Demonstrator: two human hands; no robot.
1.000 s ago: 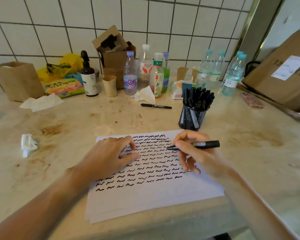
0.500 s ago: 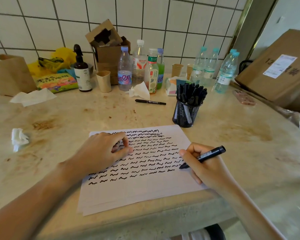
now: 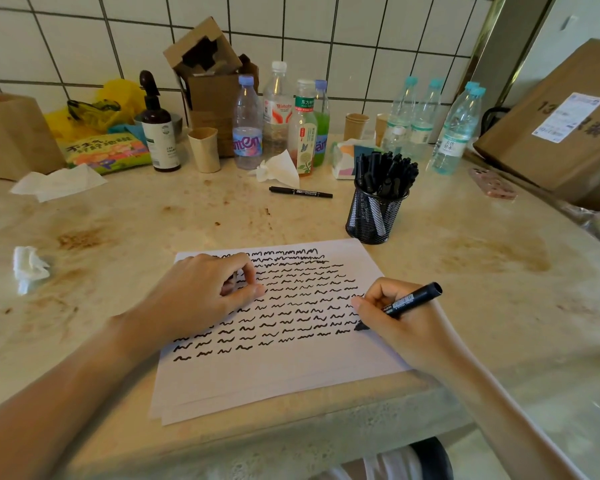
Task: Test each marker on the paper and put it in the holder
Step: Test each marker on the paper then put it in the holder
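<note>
1. The right hand [image 3: 400, 322] pinches a black marker [image 3: 404, 304], its tip down on the paper [image 3: 274, 379] at the right end of a row of squiggles, its capped end tilted up and to the right.
2. The left hand [image 3: 201, 296] rests on the upper left of the paper with fingers curled under; it seems to hold something small against the thumb, but the view is too poor to say.
3. The paper is the top of a thin stack near the front edge of the counter [image 3: 482, 278], covered in rows of black wavy marks.
4. Just beyond the paper's far right corner stands a black mesh holder [image 3: 374, 216], packed with black markers.
5. A loose marker [image 3: 300, 192] lies flat farther back, left of the holder, near a crumpled tissue [image 3: 279, 166].
6. Along the far wall stand several plastic bottles [image 3: 278, 112], paper cups [image 3: 204, 150], a dark pump bottle [image 3: 158, 133], an opened cardboard box [image 3: 208, 81] and a brown paper bag [image 3: 11, 136] at far left.
7. A wadded tissue [image 3: 28, 266] sits at left, well apart from the paper; a large cardboard carton [image 3: 561, 129] rests at far right.
8. The counter is pale stone with brown stains; the wall behind is white tile [image 3: 326, 26].
</note>
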